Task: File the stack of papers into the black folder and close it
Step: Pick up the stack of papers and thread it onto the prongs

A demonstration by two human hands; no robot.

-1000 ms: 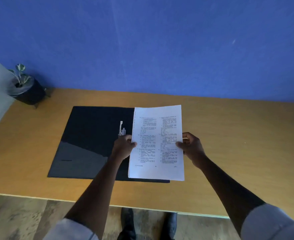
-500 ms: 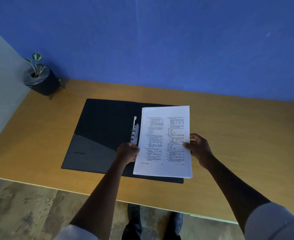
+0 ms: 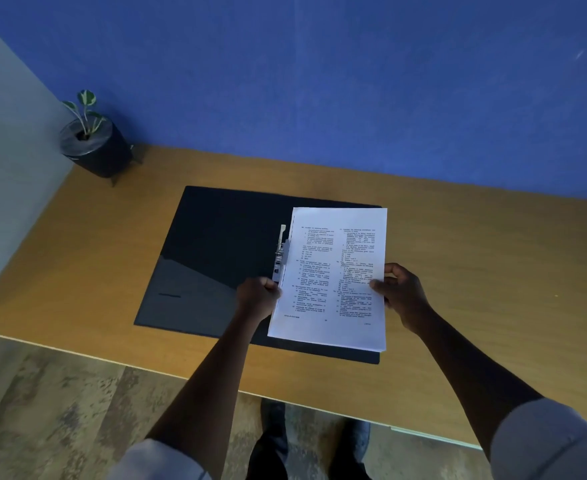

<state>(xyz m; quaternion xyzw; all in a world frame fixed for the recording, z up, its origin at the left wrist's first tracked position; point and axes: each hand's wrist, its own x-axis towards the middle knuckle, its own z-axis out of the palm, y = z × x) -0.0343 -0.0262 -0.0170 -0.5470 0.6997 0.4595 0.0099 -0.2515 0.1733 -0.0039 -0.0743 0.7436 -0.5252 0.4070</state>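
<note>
A black folder (image 3: 215, 251) lies open and flat on the wooden desk (image 3: 492, 289). A metal clip mechanism (image 3: 281, 252) runs along its spine. A white stack of printed papers (image 3: 333, 271) covers the folder's right half, its left edge beside the clip. My left hand (image 3: 257, 297) grips the stack's lower left edge. My right hand (image 3: 401, 292) pinches the right edge, thumb on top of the page. Whether the stack rests on the folder or hovers just above it cannot be told.
A small plant in a dark pot (image 3: 92, 147) stands at the desk's back left corner against the blue wall. A grey wall borders the desk's left side. The desk's front edge (image 3: 181, 375) runs across below my arms, with my shoes on the floor beneath.
The camera view has swung left, so everything sits further right in the frame. My left hand has slid down the stack's left edge, uncovering the clip. Both hands keep hold of the papers.
</note>
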